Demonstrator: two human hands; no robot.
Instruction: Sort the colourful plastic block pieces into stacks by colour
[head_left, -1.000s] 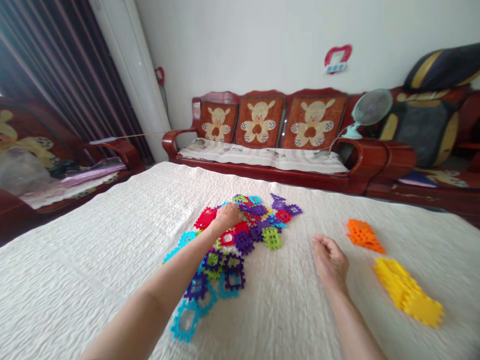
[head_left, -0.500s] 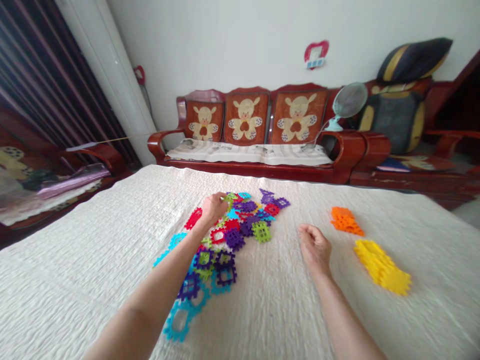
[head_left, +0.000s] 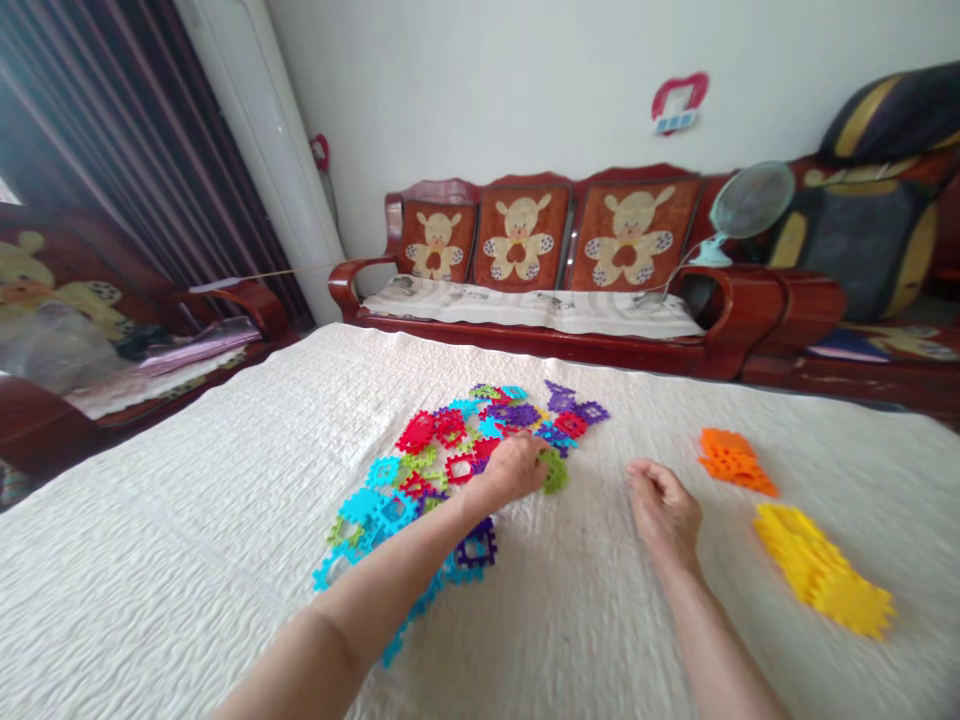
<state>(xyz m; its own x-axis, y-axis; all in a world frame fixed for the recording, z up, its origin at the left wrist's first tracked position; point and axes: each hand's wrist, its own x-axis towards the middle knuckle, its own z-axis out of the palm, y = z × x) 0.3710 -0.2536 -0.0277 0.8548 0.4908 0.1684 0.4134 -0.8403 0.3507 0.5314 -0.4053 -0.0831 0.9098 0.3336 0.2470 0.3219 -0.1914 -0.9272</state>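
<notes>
With twelve as straight ahead of me, the cyan pieces [head_left: 391,645] lie nearest, near half past ten, just past my left forearm. At about two o'clock sits the overlapped row of yellow pieces [head_left: 821,570], on the white quilted worktop [head_left: 585,620]. A little farther, between one and two, my right hand [head_left: 666,512] rests apart from everything, fingers curled in and thumb against them; no piece shows in it.

Just past twelve, my left hand [head_left: 516,468] is over the right side of the mixed pile [head_left: 448,428], fingers bent down at the green piece [head_left: 556,475]. I cannot tell whether they have closed on it. I judge the step in hand to be reaching for that piece; lifting it would call for a sure pinch on its toothed edge, clear of its neighbours.

The orange pieces [head_left: 735,464] lie stacked near two o'clock, beyond the yellow. Farther out, toward one, are loose purple pieces [head_left: 592,412], then the sofa [head_left: 517,336] at twelve.
</notes>
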